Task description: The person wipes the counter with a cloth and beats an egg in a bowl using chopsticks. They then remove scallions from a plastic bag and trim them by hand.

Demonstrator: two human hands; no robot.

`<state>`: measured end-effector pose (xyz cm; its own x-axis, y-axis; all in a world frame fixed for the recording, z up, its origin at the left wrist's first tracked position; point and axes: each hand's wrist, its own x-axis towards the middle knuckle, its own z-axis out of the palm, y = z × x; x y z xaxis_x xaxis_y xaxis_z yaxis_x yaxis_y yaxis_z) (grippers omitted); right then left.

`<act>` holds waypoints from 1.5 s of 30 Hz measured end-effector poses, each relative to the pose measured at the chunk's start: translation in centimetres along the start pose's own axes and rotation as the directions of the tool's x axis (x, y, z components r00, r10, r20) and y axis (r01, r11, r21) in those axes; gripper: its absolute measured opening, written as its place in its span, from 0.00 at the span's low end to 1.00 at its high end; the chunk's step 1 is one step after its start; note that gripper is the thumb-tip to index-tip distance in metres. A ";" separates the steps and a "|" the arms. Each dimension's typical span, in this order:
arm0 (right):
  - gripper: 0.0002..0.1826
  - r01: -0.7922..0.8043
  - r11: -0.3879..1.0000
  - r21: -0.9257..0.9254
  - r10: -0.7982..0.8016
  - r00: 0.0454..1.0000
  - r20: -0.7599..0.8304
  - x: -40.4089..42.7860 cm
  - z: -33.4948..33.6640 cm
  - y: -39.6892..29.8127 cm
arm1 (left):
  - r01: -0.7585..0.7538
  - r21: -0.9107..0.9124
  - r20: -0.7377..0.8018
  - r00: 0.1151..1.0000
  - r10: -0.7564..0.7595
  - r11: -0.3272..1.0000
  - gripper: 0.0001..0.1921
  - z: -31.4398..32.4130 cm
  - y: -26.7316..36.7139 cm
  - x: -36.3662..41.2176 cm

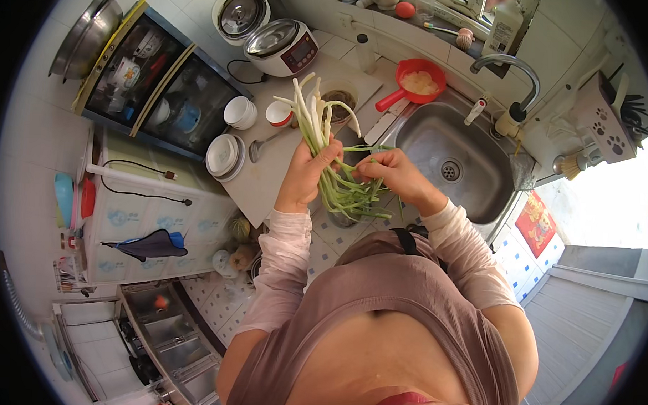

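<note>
My left hand [310, 170] is closed around a bunch of green onions [351, 195]; the white stems point away from me and the green leaves hang towards my body. The fingers of my right hand [390, 171] pinch some leaves at the bunch's right side. Behind the white stems stands a tub [341, 96] with dark contents, partly covered. Beyond my right hand is a stainless steel sink [485, 181]. A red strainer with a handle [427, 88] rests at the sink's far left corner with pale pieces in it.
A ladle [255, 151], a red-rimmed bowl [279, 113], stacked white bowls [240, 113] and plates [222, 155] stand on the counter left of my hands. A rice cooker [282, 51] with its lid up stands farther back. The faucet [513, 64] arches over the sink's far edge.
</note>
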<state>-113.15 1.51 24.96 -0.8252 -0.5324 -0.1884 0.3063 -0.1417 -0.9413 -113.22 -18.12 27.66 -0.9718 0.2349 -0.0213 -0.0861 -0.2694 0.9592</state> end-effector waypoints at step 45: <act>0.09 0.611 0.227 0.758 -0.562 0.718 -0.411 -2.7 -15.0 -5.7 | 0.197 0.042 0.071 0.977 -0.199 0.980 0.10 -0.4 -1.1 -0.8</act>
<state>-119.77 16.25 26.65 -0.9596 0.0402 0.2785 -0.0754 -0.9903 -0.1167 -112.48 -18.42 26.54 -0.9171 0.3495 -0.1918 -0.2662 -0.1787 0.9472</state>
